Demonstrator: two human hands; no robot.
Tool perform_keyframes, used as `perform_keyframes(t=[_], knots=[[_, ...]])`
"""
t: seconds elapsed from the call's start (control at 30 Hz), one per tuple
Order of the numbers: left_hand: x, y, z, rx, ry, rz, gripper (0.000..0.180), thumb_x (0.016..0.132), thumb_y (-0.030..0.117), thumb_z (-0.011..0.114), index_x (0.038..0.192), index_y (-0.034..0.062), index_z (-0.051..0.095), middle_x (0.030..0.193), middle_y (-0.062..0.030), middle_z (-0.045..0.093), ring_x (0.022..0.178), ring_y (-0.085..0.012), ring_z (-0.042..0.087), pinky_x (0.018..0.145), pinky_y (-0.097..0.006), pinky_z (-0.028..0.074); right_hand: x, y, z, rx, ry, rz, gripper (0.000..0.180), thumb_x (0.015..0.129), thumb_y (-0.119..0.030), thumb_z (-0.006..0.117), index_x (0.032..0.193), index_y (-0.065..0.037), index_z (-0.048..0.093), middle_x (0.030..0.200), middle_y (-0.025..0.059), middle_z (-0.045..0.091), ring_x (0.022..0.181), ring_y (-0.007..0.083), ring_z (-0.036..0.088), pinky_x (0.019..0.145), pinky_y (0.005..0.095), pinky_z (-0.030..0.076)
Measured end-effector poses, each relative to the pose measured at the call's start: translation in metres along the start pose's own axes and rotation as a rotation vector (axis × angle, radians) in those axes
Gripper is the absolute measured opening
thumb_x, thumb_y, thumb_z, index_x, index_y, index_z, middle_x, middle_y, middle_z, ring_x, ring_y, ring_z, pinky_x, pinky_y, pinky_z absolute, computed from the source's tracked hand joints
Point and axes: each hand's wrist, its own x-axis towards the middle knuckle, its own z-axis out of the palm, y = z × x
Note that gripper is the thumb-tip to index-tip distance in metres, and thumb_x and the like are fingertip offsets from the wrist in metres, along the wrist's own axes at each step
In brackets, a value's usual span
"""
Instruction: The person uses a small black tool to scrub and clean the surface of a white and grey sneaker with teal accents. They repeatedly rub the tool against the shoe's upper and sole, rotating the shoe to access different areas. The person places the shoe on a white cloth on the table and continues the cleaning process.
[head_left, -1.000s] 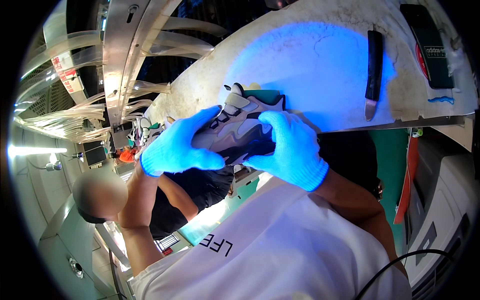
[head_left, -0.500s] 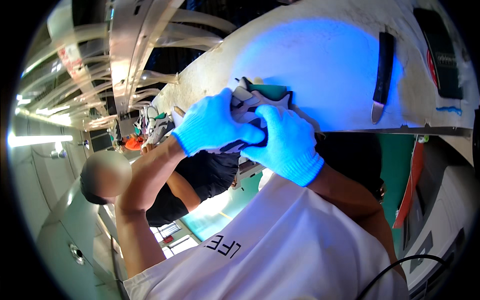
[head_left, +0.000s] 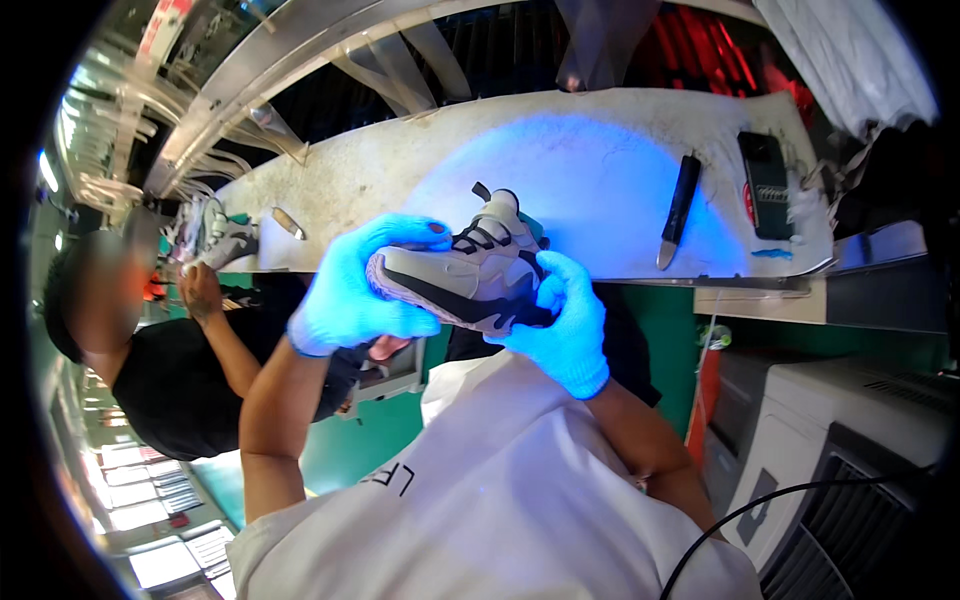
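Observation:
Between my gloved hands is a grey and black sneaker (head_left: 478, 272), held up in front of the table's near edge. Its side faces me, with the toe to the left and the heel to the right. My left hand (head_left: 362, 285) wraps round the toe end, fingers above and thumb below. At the heel, my right hand (head_left: 566, 325) grips the back of the shoe and its sole. Dark laces and a pull tab show at the top, and a bit of green shows at the collar. Blue light falls on both knitted gloves.
A black-handled knife (head_left: 680, 212) lies on the worn white table (head_left: 345, 150), right of the sneaker. Farther right is a dark phone-like object (head_left: 768, 185). A person (head_left: 190, 370) works at the left beside other shoes (head_left: 228, 238). A grey machine (head_left: 840, 430) stands at the lower right.
The sneaker has turned so its side shows more fully. My left hand has shifted to the toe and my right to the heel. The view has swung, bringing more of the table and neighbouring person into sight.

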Motion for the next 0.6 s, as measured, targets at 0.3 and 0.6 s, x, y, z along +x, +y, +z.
perform_keyframes(t=[0.3, 0.6], knots=[[-0.017, -0.087, 0.123, -0.811, 0.374, 0.086, 0.098, 0.075, 0.008, 0.101, 0.157, -0.0032, 0.047, 0.151, -0.0206, 0.063, 0.141, -0.0286, 0.064, 0.12, -0.047, 0.053, 0.002, 0.028, -0.017, 0.38, 0.009, 0.196, 0.099, 0.069, 0.002, 0.104, 0.154, 0.001, 0.054, 0.101, -0.0039, 0.057, 0.094, 0.0098, 0.06, 0.086, 0.0279, 0.057], [0.002, -0.1, 0.154, -0.869, 0.301, -0.004, 0.072, 0.07, 0.011, 0.106, 0.121, 0.0037, 0.057, 0.118, -0.01, 0.07, 0.108, -0.0175, 0.07, 0.096, -0.038, 0.062, -0.023, -0.009, -0.043, 0.213, 0.147, -0.027, 0.107, 0.071, 0.0, 0.102, 0.16, 0.001, 0.044, 0.152, 0.018, 0.061, 0.141, 0.0317, 0.062, 0.117, 0.0474, 0.056]])
